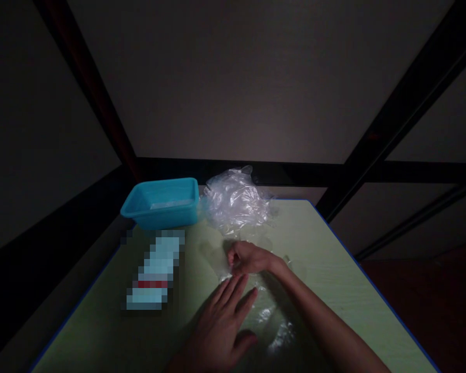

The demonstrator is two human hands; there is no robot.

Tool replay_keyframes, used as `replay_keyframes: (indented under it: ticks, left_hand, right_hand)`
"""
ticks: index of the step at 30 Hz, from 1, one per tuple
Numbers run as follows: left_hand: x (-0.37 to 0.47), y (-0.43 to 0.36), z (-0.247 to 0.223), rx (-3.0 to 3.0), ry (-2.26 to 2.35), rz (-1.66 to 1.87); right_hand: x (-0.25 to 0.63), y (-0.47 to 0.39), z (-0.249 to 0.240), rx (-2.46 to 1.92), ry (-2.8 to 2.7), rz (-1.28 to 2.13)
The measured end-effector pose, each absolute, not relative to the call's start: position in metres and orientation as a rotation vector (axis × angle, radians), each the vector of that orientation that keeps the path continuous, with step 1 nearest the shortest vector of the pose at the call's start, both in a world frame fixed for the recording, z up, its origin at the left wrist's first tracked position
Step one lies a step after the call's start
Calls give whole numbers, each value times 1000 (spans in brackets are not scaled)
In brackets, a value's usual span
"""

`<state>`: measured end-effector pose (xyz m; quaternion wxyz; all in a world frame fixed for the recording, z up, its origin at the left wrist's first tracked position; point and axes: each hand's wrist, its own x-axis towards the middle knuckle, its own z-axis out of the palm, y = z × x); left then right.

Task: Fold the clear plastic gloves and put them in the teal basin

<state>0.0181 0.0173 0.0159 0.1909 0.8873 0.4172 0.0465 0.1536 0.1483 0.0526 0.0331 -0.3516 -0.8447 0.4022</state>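
A thin, clear plastic piece (266, 313) lies on the table beneath my hands, its glossy creases catching the light; I cannot tell whether it is a bag or a glove. My left hand (223, 324) rests flat on its near left part, fingers stretched and thumb apart. Just beyond those fingertips, my right hand (250, 257) is closed, its fingers curled toward the left. What sits inside that curl, if anything, is hidden. A crumpled heap of clear plastic (238, 199) lies behind my right hand.
The pale green table (322, 248) has a blue edge. A blue plastic basin (174, 217) stands at the back left. Nearer me lies a light blue oblong item (159, 264) with a red band, blurred out. Wall panels (236, 77) rise right behind the table.
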Motion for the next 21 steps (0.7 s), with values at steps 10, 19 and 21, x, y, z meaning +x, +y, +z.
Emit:
replay_keyframes:
  ticks: [10,19,21]
  left_hand:
    - [18,17,22,2541,1181,122]
    - [17,17,21,2547,1182,103]
    - [17,17,20,2544,1184,111]
  right_hand:
    - [160,144,68,-951,-2465,1211]
    - [187,150,86,-1162,-2020,613]
    - [193,139,85,-1175,-1969,570]
